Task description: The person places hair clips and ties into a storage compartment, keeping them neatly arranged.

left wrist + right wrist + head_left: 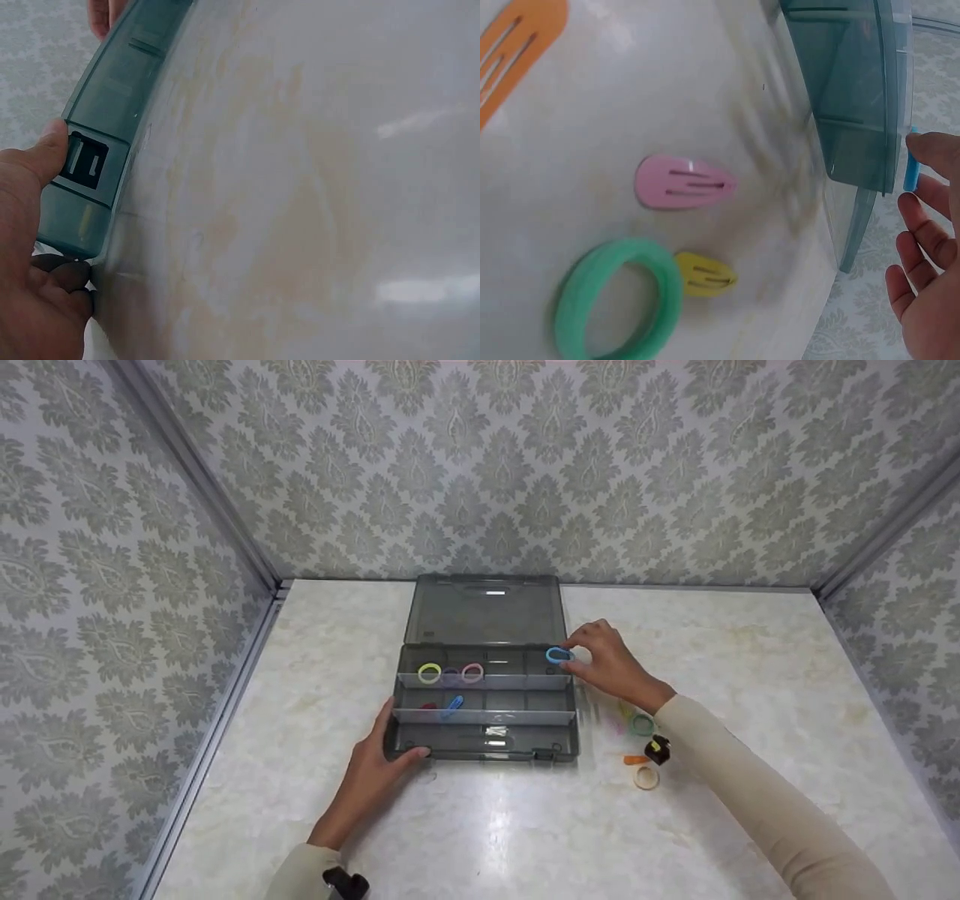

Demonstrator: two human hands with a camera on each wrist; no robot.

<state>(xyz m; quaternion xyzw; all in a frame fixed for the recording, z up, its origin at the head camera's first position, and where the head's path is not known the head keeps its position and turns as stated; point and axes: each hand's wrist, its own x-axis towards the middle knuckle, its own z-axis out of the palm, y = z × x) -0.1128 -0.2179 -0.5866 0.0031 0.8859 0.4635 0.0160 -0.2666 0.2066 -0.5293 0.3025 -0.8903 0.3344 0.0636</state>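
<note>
Protruding from between right fingers (934,153), blue ring (912,172)

Soft, diffuse light falls on a white marbled table (690,630), its glare forming a pale vertical streak before a smoky-grey translucent plastic box (487,619) flecked with small white reflections. A faint shadow lies beneath a beige-sleeved right arm (750,787). The left wrist view is dimmer and hazy, with white glare patches toward its right side. The right wrist view, similarly muted, shows blurred shadow streaks beside the box (tinted teal in both close views). A teardrop-shaped pink hair clip (682,180), legible there, is a faint smudge from overhead.
</note>
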